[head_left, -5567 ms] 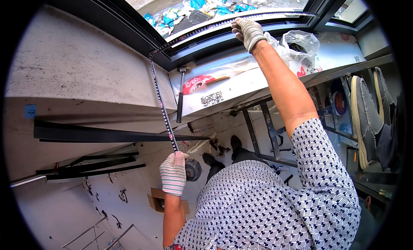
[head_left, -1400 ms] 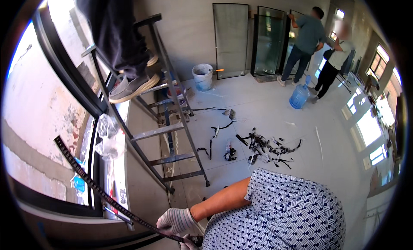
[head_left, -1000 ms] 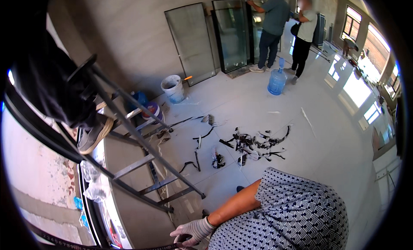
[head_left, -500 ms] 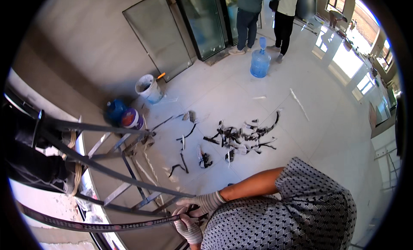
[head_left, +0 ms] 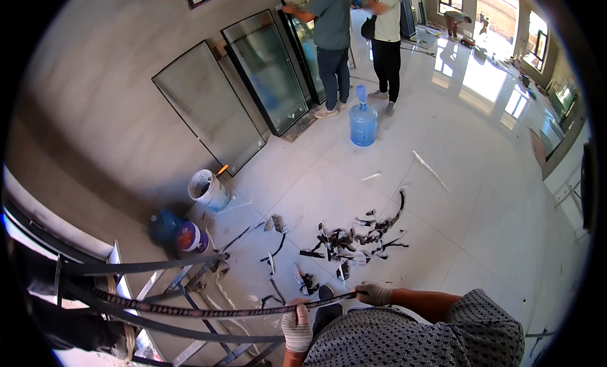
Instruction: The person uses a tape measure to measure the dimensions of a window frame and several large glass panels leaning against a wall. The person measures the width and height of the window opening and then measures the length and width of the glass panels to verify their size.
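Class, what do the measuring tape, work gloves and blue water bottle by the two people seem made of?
Measuring tape: probably dark coated metal, from its unkinked curve. Work gloves: likely knitted fabric, matte and banded. Water bottle: apparently plastic, translucent and glossy.

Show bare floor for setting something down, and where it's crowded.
Free: tile right of the black scrap pile, nearer than the white strip; tile between the white bucket and blue jug.
Crowded: left of the left hand, where the tape measure crosses in front of the ladder.
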Available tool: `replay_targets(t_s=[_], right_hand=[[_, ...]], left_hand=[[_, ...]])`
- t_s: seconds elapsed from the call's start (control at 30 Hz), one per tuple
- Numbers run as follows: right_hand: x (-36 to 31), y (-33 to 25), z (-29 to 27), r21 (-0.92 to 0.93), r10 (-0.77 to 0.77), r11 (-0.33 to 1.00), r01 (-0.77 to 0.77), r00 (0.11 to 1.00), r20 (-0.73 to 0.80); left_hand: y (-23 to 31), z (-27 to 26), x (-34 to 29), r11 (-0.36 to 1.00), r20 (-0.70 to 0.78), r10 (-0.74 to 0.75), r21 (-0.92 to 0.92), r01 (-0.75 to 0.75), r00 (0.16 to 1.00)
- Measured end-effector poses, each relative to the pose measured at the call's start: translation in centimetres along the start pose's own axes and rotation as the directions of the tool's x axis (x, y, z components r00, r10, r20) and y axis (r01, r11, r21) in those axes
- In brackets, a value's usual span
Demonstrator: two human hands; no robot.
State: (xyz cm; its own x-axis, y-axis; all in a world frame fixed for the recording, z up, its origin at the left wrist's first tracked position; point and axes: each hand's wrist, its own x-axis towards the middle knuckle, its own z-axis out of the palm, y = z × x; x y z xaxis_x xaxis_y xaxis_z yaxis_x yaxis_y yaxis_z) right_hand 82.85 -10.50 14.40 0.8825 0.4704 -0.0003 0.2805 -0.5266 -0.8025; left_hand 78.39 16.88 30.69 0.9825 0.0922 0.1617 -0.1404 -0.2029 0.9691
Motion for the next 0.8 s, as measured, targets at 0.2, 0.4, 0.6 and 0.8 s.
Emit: replay_targets(t_s=[0.2, 0.4, 0.6, 0.8], right_hand=[[0.7, 2.4, 1.3, -0.031, 0.25, 0.964, -0.264, 0.941, -0.228], [4.8, 1.5, -1.9, -0.089, 0.325, 0.926, -0.366, 0.896, -0.301], [8.1, -2.2, -7.5, -0.08, 0.403, 0.884, -0.461, 0.836, -0.371], [11.4, 1.0, -13.7, -0.184, 0.419, 0.817, -0.546, 0.783, -0.461]], left_hand=[[-0.9, -1.5, 7.5, 0.999, 0.1, 0.022, 0.023, -0.025, 0.995], [-2.1, -2.8, 14.2, 0.989, 0.124, -0.13, -0.062, 0.138, 0.984], [-3.7, -2.3, 19.3, 0.948, 0.17, -0.243, -0.167, 0.27, 0.955], [-2.5, 1.6, 27.7, 0.923, 0.278, -0.197, -0.27, 0.273, 0.94]])
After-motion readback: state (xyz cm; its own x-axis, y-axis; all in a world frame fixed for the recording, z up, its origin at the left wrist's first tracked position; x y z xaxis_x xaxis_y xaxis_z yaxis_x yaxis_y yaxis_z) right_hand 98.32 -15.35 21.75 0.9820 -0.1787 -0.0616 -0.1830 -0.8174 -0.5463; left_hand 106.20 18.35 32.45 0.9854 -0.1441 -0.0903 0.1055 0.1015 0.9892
